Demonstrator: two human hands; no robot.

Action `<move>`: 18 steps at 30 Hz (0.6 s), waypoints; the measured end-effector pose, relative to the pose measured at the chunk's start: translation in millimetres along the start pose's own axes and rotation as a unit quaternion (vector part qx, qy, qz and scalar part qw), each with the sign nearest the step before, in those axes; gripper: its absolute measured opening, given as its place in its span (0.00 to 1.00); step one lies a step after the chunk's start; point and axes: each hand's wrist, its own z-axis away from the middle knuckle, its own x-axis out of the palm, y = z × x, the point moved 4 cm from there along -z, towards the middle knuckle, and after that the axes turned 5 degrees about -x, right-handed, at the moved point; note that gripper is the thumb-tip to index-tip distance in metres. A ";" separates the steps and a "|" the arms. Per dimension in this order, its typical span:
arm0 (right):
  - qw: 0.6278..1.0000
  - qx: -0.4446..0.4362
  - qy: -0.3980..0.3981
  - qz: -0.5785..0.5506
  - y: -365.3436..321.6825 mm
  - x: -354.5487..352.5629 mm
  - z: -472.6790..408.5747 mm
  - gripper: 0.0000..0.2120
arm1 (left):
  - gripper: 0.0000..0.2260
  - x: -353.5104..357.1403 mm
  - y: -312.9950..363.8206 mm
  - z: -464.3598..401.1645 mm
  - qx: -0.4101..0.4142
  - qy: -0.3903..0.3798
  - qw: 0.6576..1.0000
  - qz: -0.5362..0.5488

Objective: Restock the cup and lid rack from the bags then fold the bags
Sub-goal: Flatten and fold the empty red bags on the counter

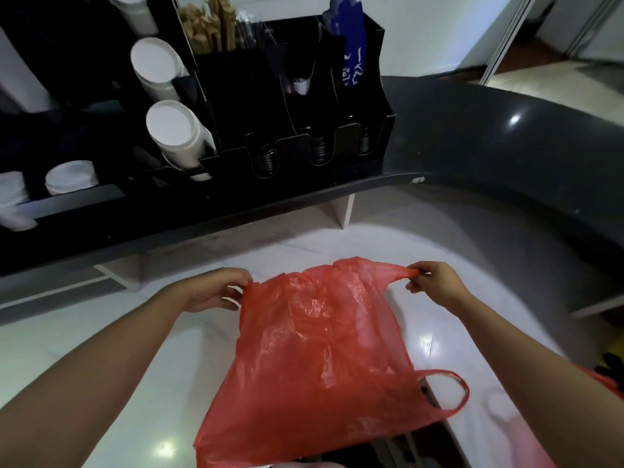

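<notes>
Stretching crinkly red plastic bag [320,349] between 2 hands.

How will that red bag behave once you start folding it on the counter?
Probably very floppy: the red bag sags and wrinkles between the left hand and right hand. Likely light, since pinched corners carry it. The glossy film and shiny counter suggest it may slide or spring open.

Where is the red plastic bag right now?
The red plastic bag is low in the centre of the head view, stretched between the left hand and right hand over the white counter, below the black rack.
</notes>
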 end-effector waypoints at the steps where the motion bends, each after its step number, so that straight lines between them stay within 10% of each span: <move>1: 1.000 0.003 0.002 0.012 0.5 -1.6 -0.2 0.13 | 0.16 -2.9 -0.9 2.9 0.006 -0.002 1.000 0.020; 18: 0.998 -0.025 0.032 0.053 -4.7 -11.8 -0.1 0.06 | 0.04 -56.2 -28.1 13.1 0.045 0.291 0.952 0.088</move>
